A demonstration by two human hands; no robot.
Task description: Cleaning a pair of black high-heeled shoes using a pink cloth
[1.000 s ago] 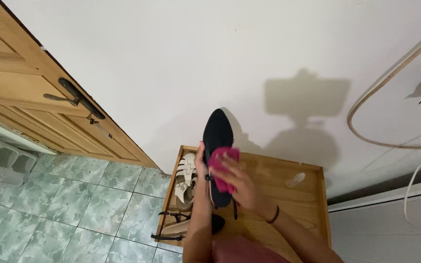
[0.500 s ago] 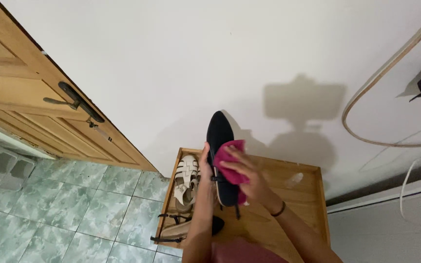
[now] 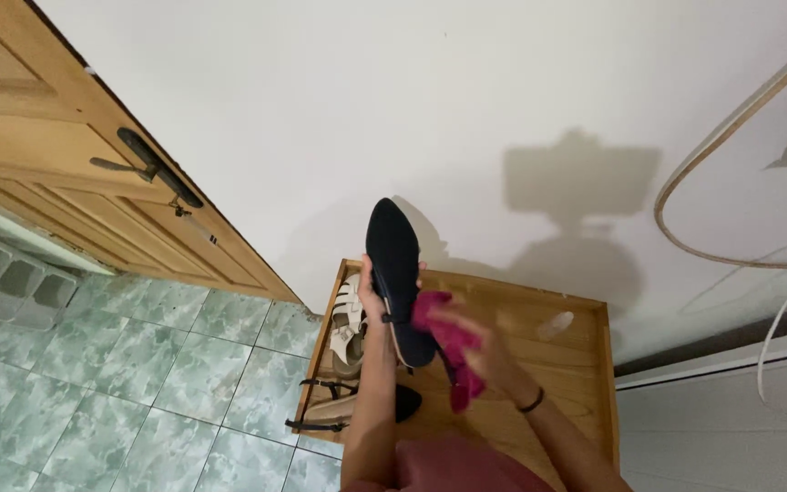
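My left hand [image 3: 369, 293] grips a black pointed flat shoe [image 3: 395, 264] by its side and holds it up, toe toward the white wall. My right hand [image 3: 477, 344] is shut on a pink cloth [image 3: 449, 344], which lies against the shoe's heel end and hangs down below it. Both hands are above the top of a wooden shoe rack [image 3: 539, 364].
A cream strappy sandal [image 3: 350, 323] and a black-strapped sandal [image 3: 334, 412] lie on the rack's left side. A small clear bottle [image 3: 556, 324] lies at its right. A wooden door [image 3: 66, 173] with a dark handle stands at the left, over green marbled floor tiles [image 3: 138, 383].
The pink cloth has slid from the middle of the shoe down to its heel end. The shoe's toe has tilted slightly left.
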